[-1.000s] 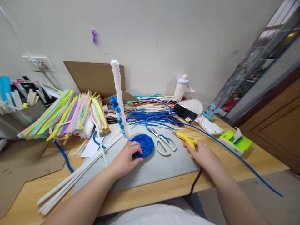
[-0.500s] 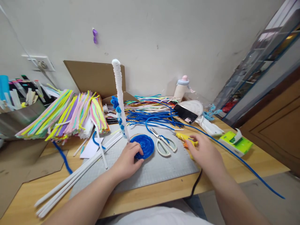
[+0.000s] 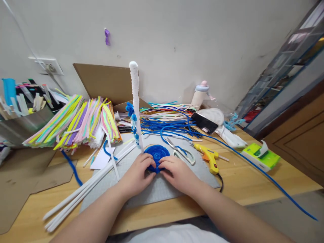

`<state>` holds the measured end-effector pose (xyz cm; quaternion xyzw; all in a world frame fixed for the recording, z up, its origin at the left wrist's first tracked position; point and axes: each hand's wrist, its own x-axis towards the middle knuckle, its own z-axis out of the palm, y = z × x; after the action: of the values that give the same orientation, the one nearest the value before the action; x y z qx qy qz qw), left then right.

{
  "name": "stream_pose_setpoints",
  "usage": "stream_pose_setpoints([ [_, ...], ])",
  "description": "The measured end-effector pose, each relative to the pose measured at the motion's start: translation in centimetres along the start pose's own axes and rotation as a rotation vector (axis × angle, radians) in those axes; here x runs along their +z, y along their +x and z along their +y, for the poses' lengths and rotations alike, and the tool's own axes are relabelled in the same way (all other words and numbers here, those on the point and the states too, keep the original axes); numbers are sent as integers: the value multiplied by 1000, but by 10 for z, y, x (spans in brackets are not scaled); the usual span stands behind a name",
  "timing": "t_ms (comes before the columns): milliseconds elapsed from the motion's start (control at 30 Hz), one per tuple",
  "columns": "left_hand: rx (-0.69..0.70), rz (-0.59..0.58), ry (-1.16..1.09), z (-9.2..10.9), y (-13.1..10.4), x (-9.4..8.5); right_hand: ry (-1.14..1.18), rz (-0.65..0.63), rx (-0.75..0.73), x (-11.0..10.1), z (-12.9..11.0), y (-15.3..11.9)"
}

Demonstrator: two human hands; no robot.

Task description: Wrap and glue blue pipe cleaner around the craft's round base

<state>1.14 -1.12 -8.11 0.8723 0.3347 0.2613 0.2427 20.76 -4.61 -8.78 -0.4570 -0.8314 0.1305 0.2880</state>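
Note:
A round base coiled from blue pipe cleaner [image 3: 158, 153] lies on the grey mat [image 3: 202, 175]. From its left side rises a white fuzzy post [image 3: 135, 87] with blue flowers [image 3: 130, 108] down it. My left hand [image 3: 138, 172] grips the base's near left edge, fingers curled over the blue coil. On the near right edge my right hand [image 3: 178, 172] is closed in the same way, thumb and fingers pressed on the rim. White-handled scissors [image 3: 181, 152] lie just beyond my right hand. The yellow glue gun [image 3: 209, 157] rests on its side farther right.
Behind the mat lie loose blue pipe cleaners [image 3: 167, 126] and a phone [image 3: 204, 123]. Coloured pipe-cleaner bundles [image 3: 68, 123] fill the left, with long white stems [image 3: 86, 192] nearer me. A tissue pack [image 3: 260, 157] sits at right, and a long blue stem [image 3: 270, 180] overhangs the edge.
My right hand has let go of the glue gun, which now lies on the table, and has moved left onto the blue base. My left hand stays on the base.

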Motion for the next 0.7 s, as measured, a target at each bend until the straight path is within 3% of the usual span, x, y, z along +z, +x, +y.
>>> stream_pose_setpoints([
  [400,-62,-27,59,2,1,4,-323,33,-135,9,-6,-4],
  [700,-56,5,62,4,4,9,-262,42,-94,10,-6,-2],
])
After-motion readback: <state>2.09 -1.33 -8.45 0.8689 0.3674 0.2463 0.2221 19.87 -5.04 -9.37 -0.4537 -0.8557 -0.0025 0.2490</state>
